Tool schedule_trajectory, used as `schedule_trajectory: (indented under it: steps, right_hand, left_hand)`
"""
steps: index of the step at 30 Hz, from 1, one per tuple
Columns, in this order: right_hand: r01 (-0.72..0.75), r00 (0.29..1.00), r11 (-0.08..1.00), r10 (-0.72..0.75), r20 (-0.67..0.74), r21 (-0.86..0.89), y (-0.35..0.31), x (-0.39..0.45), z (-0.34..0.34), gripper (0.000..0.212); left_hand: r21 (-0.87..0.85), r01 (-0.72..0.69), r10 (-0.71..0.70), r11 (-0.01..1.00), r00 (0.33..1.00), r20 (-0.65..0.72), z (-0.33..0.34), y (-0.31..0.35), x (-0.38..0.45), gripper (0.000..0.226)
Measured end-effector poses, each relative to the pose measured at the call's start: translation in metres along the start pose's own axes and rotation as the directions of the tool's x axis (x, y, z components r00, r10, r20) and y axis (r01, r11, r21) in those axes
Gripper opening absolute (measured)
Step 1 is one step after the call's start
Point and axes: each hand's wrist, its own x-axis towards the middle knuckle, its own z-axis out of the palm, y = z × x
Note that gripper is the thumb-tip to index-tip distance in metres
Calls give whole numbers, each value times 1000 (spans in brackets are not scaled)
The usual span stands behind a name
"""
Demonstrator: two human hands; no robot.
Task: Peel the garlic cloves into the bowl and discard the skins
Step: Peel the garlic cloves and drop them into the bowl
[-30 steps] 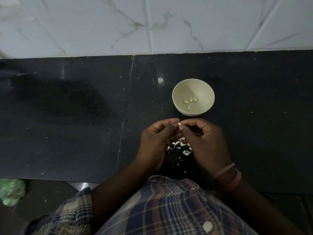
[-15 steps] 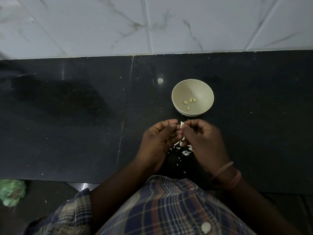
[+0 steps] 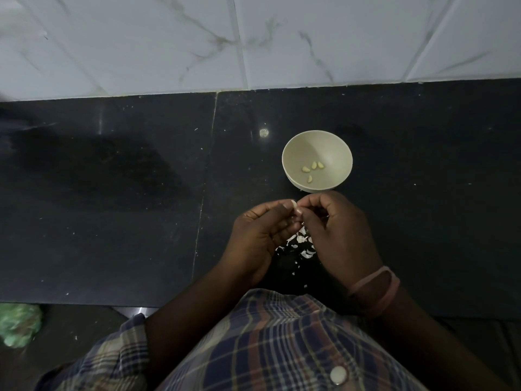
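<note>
Seen from above, a person's two hands meet over a dark stone counter [image 3: 112, 207]. The left hand [image 3: 260, 232] has its fingers curled, and its thumb and forefinger pinch a small pale garlic clove [image 3: 295, 206] at the fingertips. The right hand [image 3: 337, 235] is curled too, its fingertips touching the same clove from the other side, so the clove sits exactly between the two hands at their far edge.

Just beyond the hands, close to the right hand's knuckles but not touching them, stands a round cream bowl [image 3: 332, 145]. Four peeled cloves [image 3: 313, 168] lie in its bottom.

Beneath the hands, in the gap between the palms, a scatter of white garlic skins [image 3: 300, 244] lies on the counter, with a few flecks trailing toward the person's body.

The right wrist wears a pink band [image 3: 377, 289]. A plaid shirt [image 3: 282, 348] fills the near edge of the view. Beyond the bowl, the counter ends at a wall of white marbled tiles [image 3: 169, 43]. Far to the left of the left hand, below the counter edge, sits something green and crumpled [image 3: 18, 324], too blurred to identify.
</note>
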Motion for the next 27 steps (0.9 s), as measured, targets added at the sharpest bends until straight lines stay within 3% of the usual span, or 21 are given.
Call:
schedule_trajectory:
  steps: [9,27]
  right_hand:
    - [-145,989,986,144,23,87,-2,3,0,6]
    - [-110,993,994,109,40,18,-6,2,-2,3]
  left_hand:
    - [-27,53,-53,998,999,0,2,2,2,19]
    - [-6,55,-55,998,998,-8,4,0,-5,13]
